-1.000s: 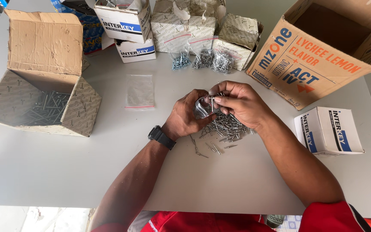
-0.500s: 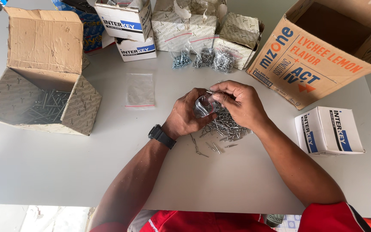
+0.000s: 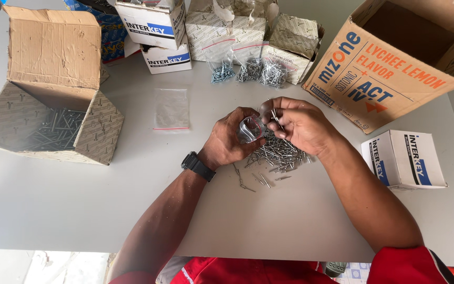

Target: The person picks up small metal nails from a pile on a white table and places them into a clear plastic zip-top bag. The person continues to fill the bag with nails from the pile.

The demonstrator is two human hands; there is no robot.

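Both hands meet mid-table, left hand [image 3: 230, 141] touching right hand [image 3: 299, 124], a small clear bag [image 3: 250, 129] between them. Pile of rivets [image 3: 278, 153] on the table [image 3: 53, 205] directly under and just in front of the hands. Empty flat bag [image 3: 171, 109] lies left of the hands. Further left, open carton [image 3: 53, 94] with rivets inside. Behind the hands, three filled bags [image 3: 248, 69] in a row, small boxes [image 3: 158, 31] stacked behind those. Big cardboard box [image 3: 395, 63] at right rear; small closed box [image 3: 403, 160] right of the hands, in front of it.
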